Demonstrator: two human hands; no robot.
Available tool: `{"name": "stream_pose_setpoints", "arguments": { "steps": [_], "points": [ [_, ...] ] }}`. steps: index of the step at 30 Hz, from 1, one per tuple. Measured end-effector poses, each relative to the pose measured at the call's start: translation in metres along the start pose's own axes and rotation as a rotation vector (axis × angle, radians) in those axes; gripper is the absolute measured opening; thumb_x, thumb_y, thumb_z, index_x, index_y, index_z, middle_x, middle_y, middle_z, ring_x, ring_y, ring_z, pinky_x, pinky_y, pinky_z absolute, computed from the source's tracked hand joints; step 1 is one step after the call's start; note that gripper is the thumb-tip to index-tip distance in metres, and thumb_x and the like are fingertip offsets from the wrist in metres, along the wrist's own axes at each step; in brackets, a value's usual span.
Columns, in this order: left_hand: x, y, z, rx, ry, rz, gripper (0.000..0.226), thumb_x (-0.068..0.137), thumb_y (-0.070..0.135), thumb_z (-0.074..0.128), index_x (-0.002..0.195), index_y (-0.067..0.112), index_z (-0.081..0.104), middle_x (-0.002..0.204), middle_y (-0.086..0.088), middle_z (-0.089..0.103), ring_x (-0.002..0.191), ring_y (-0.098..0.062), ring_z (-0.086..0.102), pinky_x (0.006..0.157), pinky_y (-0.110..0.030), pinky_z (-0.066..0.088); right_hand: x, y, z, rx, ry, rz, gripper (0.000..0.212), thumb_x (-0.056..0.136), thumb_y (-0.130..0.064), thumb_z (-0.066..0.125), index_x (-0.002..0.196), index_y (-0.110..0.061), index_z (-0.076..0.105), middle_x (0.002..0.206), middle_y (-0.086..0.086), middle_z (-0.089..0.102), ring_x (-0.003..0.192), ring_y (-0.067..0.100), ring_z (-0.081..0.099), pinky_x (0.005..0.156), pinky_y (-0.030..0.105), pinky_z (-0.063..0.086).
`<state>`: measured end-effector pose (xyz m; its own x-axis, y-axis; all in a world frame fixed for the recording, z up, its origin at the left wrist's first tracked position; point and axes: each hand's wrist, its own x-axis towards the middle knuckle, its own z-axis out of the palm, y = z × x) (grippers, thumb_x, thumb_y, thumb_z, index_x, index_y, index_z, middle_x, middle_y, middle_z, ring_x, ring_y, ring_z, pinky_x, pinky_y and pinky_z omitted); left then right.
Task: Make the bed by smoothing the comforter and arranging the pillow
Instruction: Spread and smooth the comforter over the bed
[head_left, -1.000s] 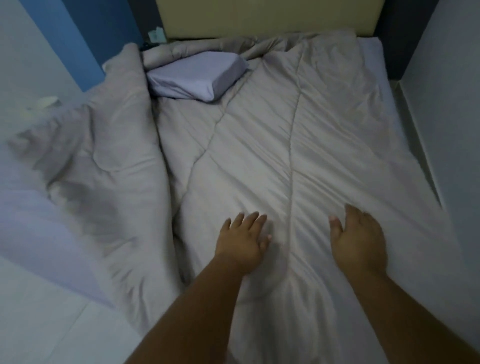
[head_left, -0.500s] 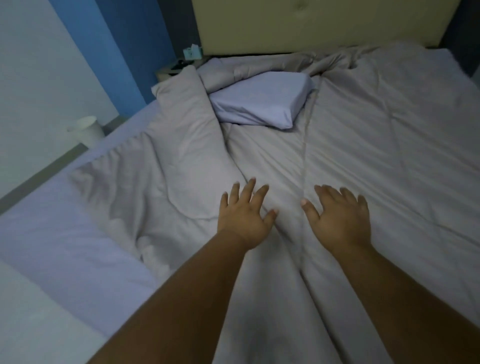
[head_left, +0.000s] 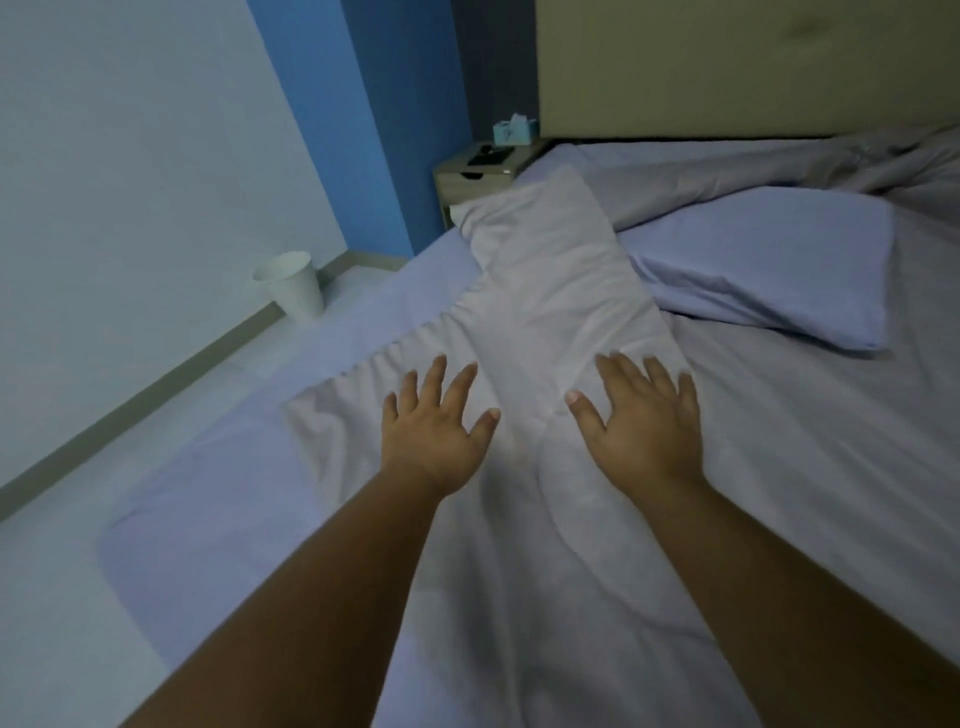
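Observation:
A pale grey comforter (head_left: 779, 467) covers most of the bed, and its left part is folded back into a thick ridge (head_left: 550, 280). A lilac pillow (head_left: 769, 270) lies on the comforter to the right of that ridge, near the headboard. My left hand (head_left: 434, 421) is spread flat, fingers straight, over the rumpled edge of the fold. My right hand (head_left: 644, 415) lies flat with straight fingers on the near end of the ridge. Neither hand grips any cloth.
Lilac bed sheet (head_left: 208, 499) lies bare on the bed's left side. A white bin (head_left: 291, 283) stands on the floor by the left wall. A wooden nightstand (head_left: 478, 176) with a tissue box (head_left: 514, 130) sits beside the beige headboard (head_left: 727, 67).
Both hands have slid left and forward across the comforter, from its middle seam to the folded-back ridge. My view has swung left, bringing the bin and nightstand into sight.

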<state>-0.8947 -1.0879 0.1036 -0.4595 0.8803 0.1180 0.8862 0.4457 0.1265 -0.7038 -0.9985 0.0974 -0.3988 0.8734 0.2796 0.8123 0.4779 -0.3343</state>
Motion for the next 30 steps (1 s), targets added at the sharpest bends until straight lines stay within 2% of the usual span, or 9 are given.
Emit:
{"name": "stream_pose_setpoints", "arguments": {
  "steps": [5, 10, 16, 20, 23, 26, 30],
  "points": [
    [0.101, -0.123, 0.042, 0.040, 0.013, 0.017, 0.066, 0.084, 0.069, 0.016, 0.144, 0.043, 0.005, 0.159, 0.005, 0.000, 0.145, -0.028, 0.001, 0.115, -0.047, 0.003, 0.082, -0.109, 0.104, -0.010, 0.017, -0.031, 0.063, 0.090, -0.059, 0.026, 0.141, -0.022, 0.033, 0.149, 0.001, 0.036, 0.140, 0.025, 0.023, 0.116, 0.048, 0.007],
    [0.164, -0.220, 0.091, 0.108, -0.075, 0.103, 0.068, 0.085, 0.068, 0.016, 0.145, 0.040, 0.000, 0.158, 0.005, -0.003, 0.145, -0.028, -0.002, 0.116, -0.047, 0.001, 0.122, -0.174, 0.201, -0.035, -0.051, -0.037, 0.065, 0.090, -0.060, 0.024, 0.144, -0.024, 0.026, 0.153, 0.000, 0.028, 0.143, 0.025, 0.016, 0.116, 0.047, 0.004],
    [0.199, -0.274, 0.138, 0.084, -0.134, 0.136, 0.067, 0.088, 0.064, 0.020, 0.146, 0.037, 0.003, 0.158, 0.006, 0.002, 0.145, -0.028, -0.001, 0.116, -0.047, 0.000, 0.126, -0.187, 0.273, -0.079, -0.170, -0.058, 0.072, 0.086, -0.067, 0.022, 0.146, -0.027, 0.017, 0.157, -0.001, 0.017, 0.144, 0.023, 0.007, 0.116, 0.047, 0.001],
    [0.201, -0.295, 0.170, 0.126, -0.232, 0.199, 0.067, 0.086, 0.067, 0.012, 0.145, 0.039, -0.001, 0.158, 0.011, -0.001, 0.144, -0.027, -0.001, 0.116, -0.049, 0.000, 0.113, -0.176, 0.309, -0.193, -0.236, -0.083, 0.071, 0.086, -0.068, 0.019, 0.146, -0.029, 0.017, 0.157, -0.003, 0.018, 0.144, 0.022, 0.009, 0.115, 0.048, 0.001],
    [0.196, -0.301, 0.185, 0.080, -0.145, 0.220, 0.058, 0.089, 0.063, 0.010, 0.143, 0.045, 0.008, 0.157, 0.015, 0.008, 0.143, -0.030, 0.008, 0.114, -0.049, 0.008, 0.111, -0.178, 0.320, -0.245, -0.192, -0.110, 0.059, 0.093, -0.056, 0.020, 0.144, -0.027, 0.026, 0.154, -0.004, 0.027, 0.143, 0.024, 0.016, 0.114, 0.049, 0.004],
    [0.197, -0.298, 0.185, 0.070, -0.083, 0.229, 0.049, 0.092, 0.057, 0.014, 0.139, 0.050, 0.024, 0.152, 0.019, 0.024, 0.137, -0.029, 0.023, 0.105, -0.046, 0.023, 0.113, -0.183, 0.321, -0.249, -0.195, -0.118, 0.052, 0.096, -0.047, 0.023, 0.143, -0.027, 0.030, 0.152, -0.006, 0.031, 0.143, 0.024, 0.018, 0.115, 0.046, 0.004],
    [0.189, -0.294, 0.171, 0.074, 0.003, 0.277, 0.044, 0.096, 0.049, 0.026, 0.131, 0.035, 0.049, 0.137, 0.013, 0.051, 0.117, -0.029, 0.041, 0.090, -0.040, 0.035, 0.112, -0.190, 0.316, -0.200, -0.227, -0.087, 0.048, 0.098, -0.041, 0.024, 0.143, -0.025, 0.032, 0.151, -0.006, 0.032, 0.143, 0.024, 0.018, 0.115, 0.040, 0.006]
  ]
}}
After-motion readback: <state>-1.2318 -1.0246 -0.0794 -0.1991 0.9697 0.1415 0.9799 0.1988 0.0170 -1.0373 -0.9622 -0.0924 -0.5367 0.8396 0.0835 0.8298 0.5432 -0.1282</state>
